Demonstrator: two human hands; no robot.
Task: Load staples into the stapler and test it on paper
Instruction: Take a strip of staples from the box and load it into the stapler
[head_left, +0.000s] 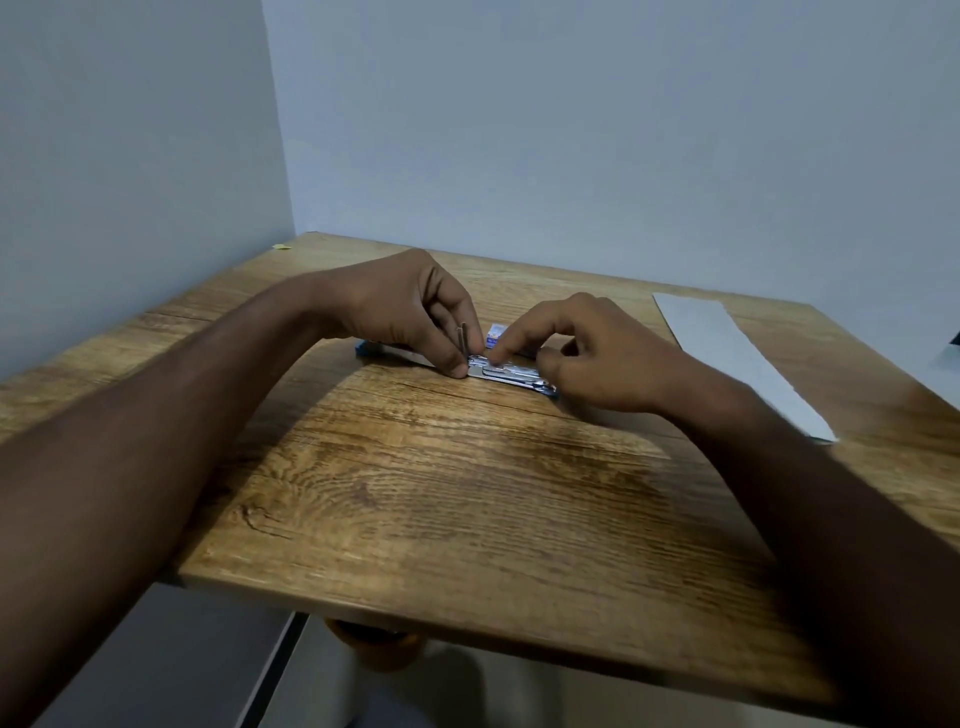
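Note:
A blue and metal stapler (511, 378) lies opened out flat on the wooden table (467, 493), its blue top end (366, 349) sticking out to the left. My left hand (410, 312) pinches the stapler's metal part, and a thin metal strip (461, 338) stands up between its fingers. My right hand (587, 353) rests on the stapler's right half, with its index finger pressing into the metal channel. A small blue and white staple box (496, 332) sits just behind the stapler, partly hidden by my fingers.
A white paper strip (737, 358) lies along the table's right side. Grey walls close the table's left and far sides. The table's near edge drops off, with something orange (374, 636) under it.

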